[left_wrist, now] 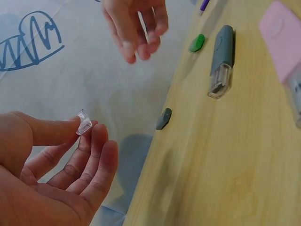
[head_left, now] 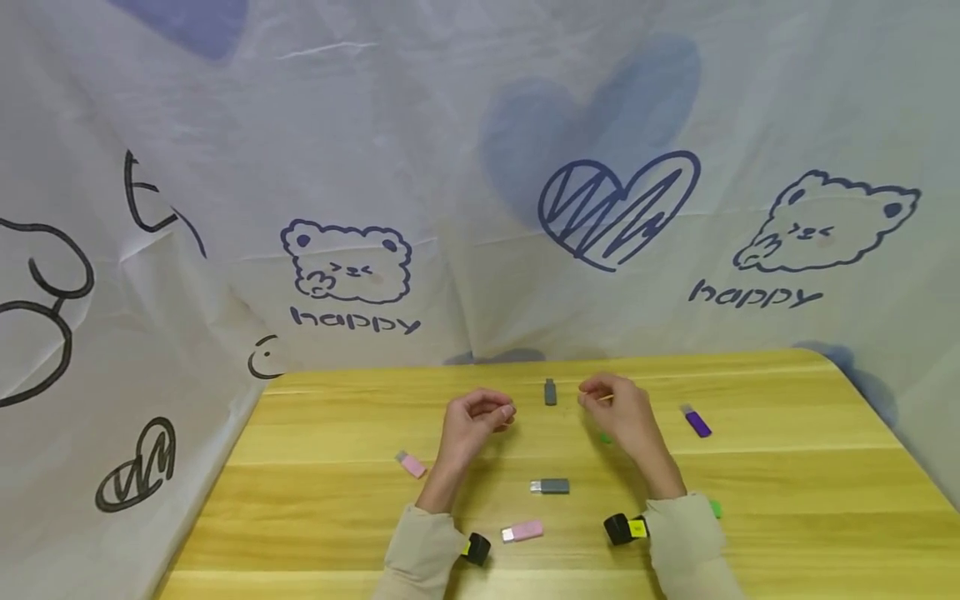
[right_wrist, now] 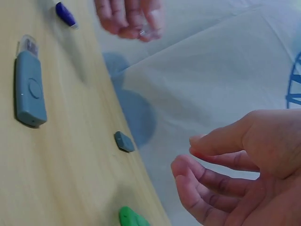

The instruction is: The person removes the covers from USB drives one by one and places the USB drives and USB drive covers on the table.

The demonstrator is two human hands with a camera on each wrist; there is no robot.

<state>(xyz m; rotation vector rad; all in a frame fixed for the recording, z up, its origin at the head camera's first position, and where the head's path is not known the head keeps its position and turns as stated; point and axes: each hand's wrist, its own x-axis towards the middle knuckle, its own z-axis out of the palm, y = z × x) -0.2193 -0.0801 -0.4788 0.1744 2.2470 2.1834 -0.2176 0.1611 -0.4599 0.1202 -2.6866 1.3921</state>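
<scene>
My left hand is raised over the left middle of the table. Between its thumb and fingertips it pinches a small clear plastic cap, best seen in the left wrist view. My right hand hovers opposite with loosely bent fingers and nothing between them; a gap shows between thumb and fingers in the right wrist view. On the table between and beyond the hands lies a grey USB stick. Closer to me is another grey USB stick with a clear cap on its plug. A green USB stick is mostly hidden under my right hand.
A pink USB stick lies left of my left forearm, a second pink stick between the forearms. Right of my right hand is a purple USB stick. Another green piece peeks past my right sleeve. Printed cloth hangs behind the wooden table.
</scene>
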